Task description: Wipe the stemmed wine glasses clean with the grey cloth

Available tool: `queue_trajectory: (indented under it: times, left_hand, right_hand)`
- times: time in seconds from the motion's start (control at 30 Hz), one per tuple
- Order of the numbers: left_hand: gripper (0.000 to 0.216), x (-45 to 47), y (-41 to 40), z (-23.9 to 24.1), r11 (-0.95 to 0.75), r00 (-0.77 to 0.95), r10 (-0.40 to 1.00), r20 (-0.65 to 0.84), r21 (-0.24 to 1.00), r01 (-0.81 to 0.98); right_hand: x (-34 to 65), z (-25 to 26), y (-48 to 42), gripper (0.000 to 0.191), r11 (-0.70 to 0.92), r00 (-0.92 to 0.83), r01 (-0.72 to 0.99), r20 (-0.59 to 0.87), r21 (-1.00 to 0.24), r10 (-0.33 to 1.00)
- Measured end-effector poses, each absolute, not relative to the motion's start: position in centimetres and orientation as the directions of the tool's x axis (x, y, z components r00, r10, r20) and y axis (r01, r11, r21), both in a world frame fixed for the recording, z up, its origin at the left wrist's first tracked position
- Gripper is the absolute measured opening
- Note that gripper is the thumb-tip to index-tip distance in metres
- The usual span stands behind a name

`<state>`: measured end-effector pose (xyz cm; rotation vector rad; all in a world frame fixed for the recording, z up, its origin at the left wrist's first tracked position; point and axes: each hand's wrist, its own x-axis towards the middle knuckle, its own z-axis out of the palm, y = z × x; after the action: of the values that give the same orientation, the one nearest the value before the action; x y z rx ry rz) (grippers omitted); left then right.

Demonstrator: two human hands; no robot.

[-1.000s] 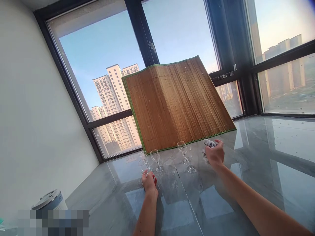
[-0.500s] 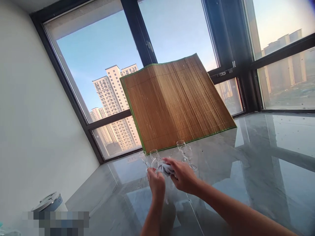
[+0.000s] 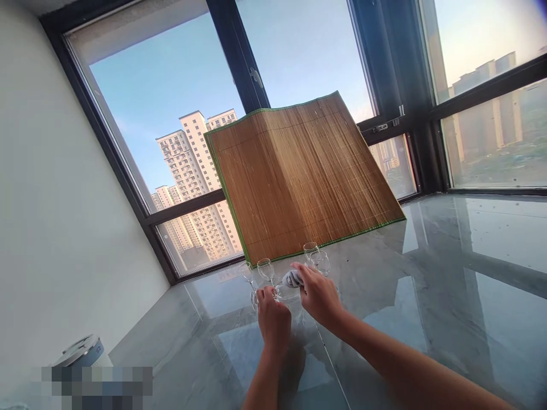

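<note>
My left hand [image 3: 273,319] is closed at the foot end of a small clear stemmed glass [image 3: 282,292], which is tilted toward the right. A bunched grey-white cloth [image 3: 293,278] is gripped in my right hand [image 3: 319,293] and pressed against the bowl end of that glass, hiding much of it. Beyond the left hand stand two more stemmed glasses, a left one [image 3: 245,272] and one beside it [image 3: 265,270]. Two others, a rear glass [image 3: 311,248] and a nearer glass [image 3: 320,262], stand behind my right hand, which partly covers the nearer one.
A bamboo mat [image 3: 299,182] with green edging leans against the dark-framed window behind the glasses. Under everything lies a glossy grey marble-like surface [image 3: 376,330]. A lidded cup [image 3: 83,353] stands at the lower left, partly blurred out, near the white wall [image 3: 64,199].
Both hands have turned the held glass, and the cloth has moved slightly up with the right hand. The whole view has shifted a little. The standing glasses keep their places.
</note>
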<state>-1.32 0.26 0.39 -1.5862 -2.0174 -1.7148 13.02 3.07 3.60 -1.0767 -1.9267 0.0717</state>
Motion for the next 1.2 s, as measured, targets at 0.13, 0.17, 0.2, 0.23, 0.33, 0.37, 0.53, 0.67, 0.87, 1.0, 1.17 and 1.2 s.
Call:
queue_trajectory:
  times: [0.13, 0.17, 0.2, 0.23, 0.33, 0.37, 0.53, 0.67, 0.87, 1.0, 1.17, 1.2]
  left_hand:
    - [0.033, -1.8, 0.2, 0.4, -0.145, -0.462, 0.621, 0.633, 0.672, 0.726]
    - [0.032, -1.9, 0.2, 0.4, -0.141, -0.465, 0.615, 0.637, 0.669, 0.729]
    - [0.03, -2.0, 0.3, 0.4, -0.139, -0.474, 0.606, 0.639, 0.672, 0.728]
    - [0.029, -2.0, 0.3, 0.3, -0.14, -0.482, 0.599, 0.64, 0.676, 0.723]
    - [0.029, -2.1, 0.3, 0.2, -0.171, -0.474, 0.621, 0.624, 0.698, 0.695]
    - [0.031, -2.1, 0.3, 0.2, -0.182, -0.463, 0.64, 0.614, 0.706, 0.685]
    - [0.038, -2.3, 0.1, 0.1, -0.144, -0.42, 0.679, 0.602, 0.67, 0.728]
    - [0.037, -2.5, 0.0, 0.1, -0.183, -0.381, 0.669, 0.639, 0.638, 0.748]
    - [0.032, -2.3, 0.0, 0.1, -0.263, -0.342, 0.65, 0.679, 0.623, 0.737]
    - [0.029, -2.3, 0.1, 0.4, -0.326, -0.37, 0.622, 0.69, 0.658, 0.679]
    - [0.028, -2.2, 0.6, 0.2, -0.303, -0.424, 0.636, 0.645, 0.714, 0.631]
    - [0.029, -2.2, 0.7, 0.2, -0.297, -0.437, 0.643, 0.629, 0.73, 0.616]
  right_hand:
    - [13.4, 3.4, 3.9, 0.059, 0.565, -0.222, 0.699, 0.618, -0.437, 0.754]
    - [13.4, 3.3, 4.0, 0.061, 0.556, -0.229, 0.711, 0.606, -0.431, 0.762]
    - [13.4, 3.1, 4.1, 0.063, 0.545, -0.229, 0.721, 0.595, -0.428, 0.77]
    - [13.4, 3.0, 4.2, 0.064, 0.535, -0.226, 0.725, 0.585, -0.433, 0.779]
    - [13.0, 2.7, 4.1, 0.066, 0.554, -0.249, 0.656, 0.545, -0.513, 0.8]
    - [12.8, 2.6, 4.1, 0.067, 0.572, -0.278, 0.598, 0.525, -0.561, 0.805]
    - [12.2, 2.2, 3.9, 0.065, 0.484, -0.456, 0.176, 0.365, -0.857, 0.812]
    - [12.7, 2.6, 4.0, 0.065, 0.281, -0.57, -0.047, 0.256, -0.959, 0.781]
    - [13.9, 4.0, 3.5, 0.072, 0.09, -0.69, -0.19, 0.198, -0.978, 0.696]
    - [14.1, 4.2, 3.1, 0.073, 0.008, -0.724, -0.25, 0.193, -0.968, 0.662]
    - [13.7, 4.1, 3.0, 0.065, 0.054, -0.654, -0.293, 0.241, -0.955, 0.717]
    - [13.7, 4.1, 3.0, 0.064, 0.068, -0.634, -0.299, 0.252, -0.952, 0.731]
